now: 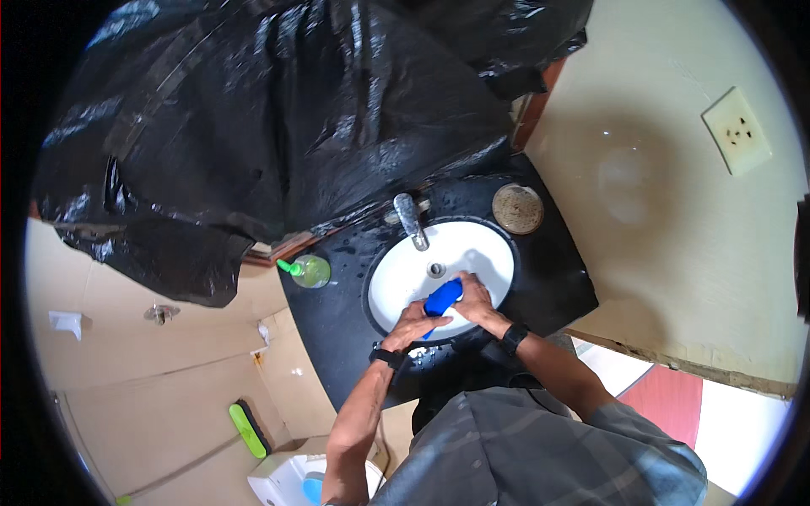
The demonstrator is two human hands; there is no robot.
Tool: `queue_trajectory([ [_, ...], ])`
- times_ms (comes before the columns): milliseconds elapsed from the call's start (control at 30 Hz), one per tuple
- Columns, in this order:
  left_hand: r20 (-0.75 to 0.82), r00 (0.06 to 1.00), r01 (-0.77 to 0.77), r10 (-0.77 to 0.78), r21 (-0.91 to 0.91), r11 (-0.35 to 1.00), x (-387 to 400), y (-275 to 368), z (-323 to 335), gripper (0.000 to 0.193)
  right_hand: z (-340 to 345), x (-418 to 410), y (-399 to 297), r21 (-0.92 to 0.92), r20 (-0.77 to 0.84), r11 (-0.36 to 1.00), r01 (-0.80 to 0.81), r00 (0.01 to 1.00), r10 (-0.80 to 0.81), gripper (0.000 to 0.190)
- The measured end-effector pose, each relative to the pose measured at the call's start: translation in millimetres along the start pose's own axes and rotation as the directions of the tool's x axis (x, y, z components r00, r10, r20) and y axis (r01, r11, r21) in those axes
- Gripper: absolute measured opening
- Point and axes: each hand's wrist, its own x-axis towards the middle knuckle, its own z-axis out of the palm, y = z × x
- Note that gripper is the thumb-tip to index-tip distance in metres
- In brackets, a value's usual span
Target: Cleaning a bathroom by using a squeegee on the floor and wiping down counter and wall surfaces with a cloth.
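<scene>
Over the front half of an oval white sink (386,278), both hands grip a blue cloth (445,297) that looks folded or bunched. My left hand (414,326) has it by the lower left end, and a small flap hangs beneath. My right hand (473,298) holds the upper right end, its fingertips partly hidden by the wrist and cloth. Behind the hands lies the metal drain (436,269). A chrome faucet (410,221) leans over the basin's back rim; no running water is visible. Each wrist wears a black band.
On the black countertop (557,272) stand a green pump bottle (311,271) at left and a round speckled brown object (517,209) at right. Black plastic sheeting (392,107) hangs behind. A green-backed brush (249,430) and part of a toilet (278,477) are at lower left.
</scene>
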Motion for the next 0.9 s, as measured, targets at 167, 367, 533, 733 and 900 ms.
queue_trajectory([
  [167, -0.231, 0.973, -0.049, 0.006, -0.182, 0.982, -17.1, -6.7, 18.2, 0.061, -13.6, -12.1, -24.7, 0.781, 0.369, 0.375, -0.499, 0.854, 0.367, 0.064],
  [367, -0.350, 0.925, -0.050, 0.147, 0.271, 0.961, -64.2, 18.7, 13.3, 0.061, -9.5, -24.0, -50.1, 0.722, 0.654, 0.232, -0.652, 0.753, 0.078, 0.036],
  [533, -0.563, 0.825, -0.222, -0.049, -0.402, 0.888, -62.7, -18.1, 14.0, 0.067, 10.3, -37.2, -52.7, 0.781, 0.618, -0.081, -0.619, 0.785, -0.035, 0.034],
  [733, -0.035, 0.942, 0.072, -0.334, -0.950, 0.303, -77.8, -55.9, 12.0, 0.038, 25.5, -49.0, -51.9, 0.821, 0.523, 0.187, -0.540, 0.842, 0.136, 0.038],
  [900, -0.186, 0.958, -0.073, -0.219, -0.895, 0.441, -84.3, -96.7, 23.4, 0.028, 27.5, -62.3, -58.0, 0.810, 0.347, 0.470, -0.350, 0.933, 0.097, 0.034],
])
